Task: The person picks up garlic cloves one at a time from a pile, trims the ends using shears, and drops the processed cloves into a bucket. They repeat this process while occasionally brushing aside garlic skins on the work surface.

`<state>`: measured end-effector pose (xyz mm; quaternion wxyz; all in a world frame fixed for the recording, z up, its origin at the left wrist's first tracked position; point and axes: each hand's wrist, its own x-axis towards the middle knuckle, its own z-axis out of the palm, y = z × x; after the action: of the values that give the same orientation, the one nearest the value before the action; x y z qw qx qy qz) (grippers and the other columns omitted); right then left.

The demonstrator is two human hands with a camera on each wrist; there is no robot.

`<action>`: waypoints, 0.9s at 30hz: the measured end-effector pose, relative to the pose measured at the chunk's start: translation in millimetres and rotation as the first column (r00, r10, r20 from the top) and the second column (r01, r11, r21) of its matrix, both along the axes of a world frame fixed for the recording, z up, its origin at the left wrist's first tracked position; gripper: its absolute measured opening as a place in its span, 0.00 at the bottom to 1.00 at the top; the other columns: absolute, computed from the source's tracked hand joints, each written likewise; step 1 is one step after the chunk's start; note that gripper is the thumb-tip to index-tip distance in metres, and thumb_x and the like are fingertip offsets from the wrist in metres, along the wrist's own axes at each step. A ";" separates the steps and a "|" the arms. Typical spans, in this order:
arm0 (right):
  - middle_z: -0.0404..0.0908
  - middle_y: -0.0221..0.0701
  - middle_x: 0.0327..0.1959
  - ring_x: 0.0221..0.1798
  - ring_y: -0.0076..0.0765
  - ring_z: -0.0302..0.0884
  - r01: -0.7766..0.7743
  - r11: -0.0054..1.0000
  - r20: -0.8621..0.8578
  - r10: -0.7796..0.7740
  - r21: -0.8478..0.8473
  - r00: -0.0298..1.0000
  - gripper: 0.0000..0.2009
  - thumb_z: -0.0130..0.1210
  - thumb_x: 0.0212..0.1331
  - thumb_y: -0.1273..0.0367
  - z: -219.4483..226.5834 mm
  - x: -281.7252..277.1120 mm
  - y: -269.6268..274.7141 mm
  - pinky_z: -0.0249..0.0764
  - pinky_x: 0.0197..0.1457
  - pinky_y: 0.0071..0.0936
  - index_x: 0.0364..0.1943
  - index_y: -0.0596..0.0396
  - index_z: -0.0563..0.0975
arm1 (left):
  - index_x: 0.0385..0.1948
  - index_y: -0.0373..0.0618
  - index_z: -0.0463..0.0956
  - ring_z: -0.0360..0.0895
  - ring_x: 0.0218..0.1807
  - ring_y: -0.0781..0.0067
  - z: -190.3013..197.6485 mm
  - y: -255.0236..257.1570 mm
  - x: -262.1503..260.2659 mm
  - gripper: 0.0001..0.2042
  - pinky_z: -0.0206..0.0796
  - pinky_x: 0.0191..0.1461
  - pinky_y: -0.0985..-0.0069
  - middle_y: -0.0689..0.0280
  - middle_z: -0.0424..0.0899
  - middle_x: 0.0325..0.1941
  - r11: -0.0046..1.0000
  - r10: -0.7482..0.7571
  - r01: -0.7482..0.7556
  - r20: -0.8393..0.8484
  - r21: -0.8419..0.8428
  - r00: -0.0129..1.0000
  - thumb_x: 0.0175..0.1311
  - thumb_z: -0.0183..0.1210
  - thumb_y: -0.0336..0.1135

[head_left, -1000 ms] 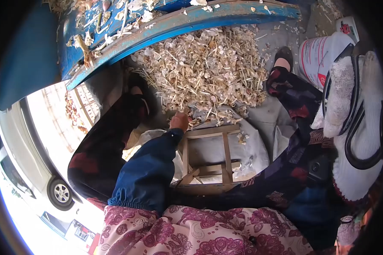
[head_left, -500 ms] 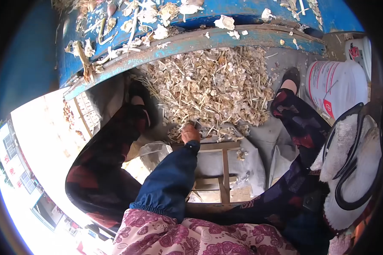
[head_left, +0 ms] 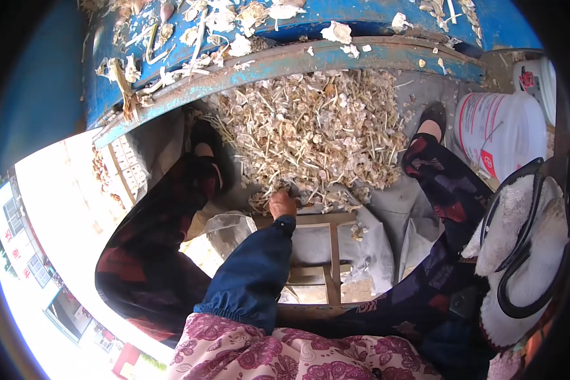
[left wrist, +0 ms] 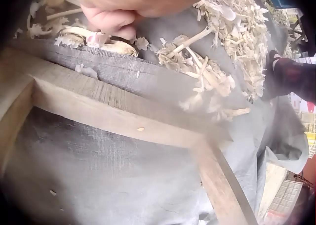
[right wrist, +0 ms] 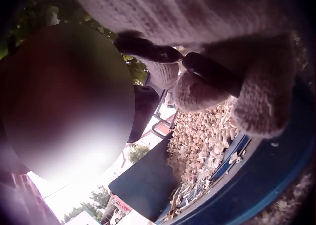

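Where visible, garlic scraps (left wrist: 119,48) beside left grip (left wrist: 121,10).

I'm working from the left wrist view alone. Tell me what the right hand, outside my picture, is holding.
Observer: The right hand, in a white glove, grips a black-handled tool.
Operator: Understood. Now name something lying at the far side of the husk pile that I'm missing.
Observer: The head view shows loose pale scraps scattered on the blue table at the far side of the husk pile.
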<state>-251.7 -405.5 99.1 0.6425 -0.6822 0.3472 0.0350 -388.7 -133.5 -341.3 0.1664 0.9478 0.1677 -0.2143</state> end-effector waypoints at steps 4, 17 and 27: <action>0.72 0.27 0.14 0.09 0.22 0.65 -0.005 1.000 0.024 0.006 -0.013 1.000 0.16 0.46 0.70 0.58 -2.8 2.9 -2.6 0.67 0.13 0.19 0.38 0.58 0.75 | 0.24 0.43 0.80 0.80 0.33 0.47 -5.8 7.2 2.6 0.05 0.72 0.37 0.56 0.49 0.81 0.27 0.998 0.025 -0.026 -0.014 -0.058 1.000 0.47 0.56 0.30; 0.71 0.24 0.15 0.13 0.19 0.68 -0.070 0.997 0.167 0.072 -0.017 0.983 0.18 0.60 0.59 0.55 29.6 24.8 9.7 0.66 0.16 0.18 0.29 0.57 0.76 | 0.25 0.36 0.81 0.76 0.16 0.79 359.1 111.1 216.0 0.05 0.67 0.21 0.79 0.65 0.79 0.16 0.868 0.041 0.042 0.155 -0.495 0.987 0.50 0.58 0.28; 0.69 0.21 0.17 0.15 0.14 0.66 -0.208 0.971 0.246 0.175 0.118 0.953 0.15 0.62 0.59 0.58 58.9 34.3 35.0 0.62 0.15 0.13 0.28 0.53 0.74 | 0.44 0.32 0.78 0.77 0.49 0.46 357.9 231.5 239.5 0.23 0.67 0.56 0.61 0.45 0.81 0.44 0.992 -0.060 -0.017 0.579 0.127 0.813 0.50 0.65 0.42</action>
<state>-217.5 -370.5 158.0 0.7197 -0.6643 0.1976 0.0413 -149.2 98.1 16.7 0.1469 0.9783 0.1113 0.0945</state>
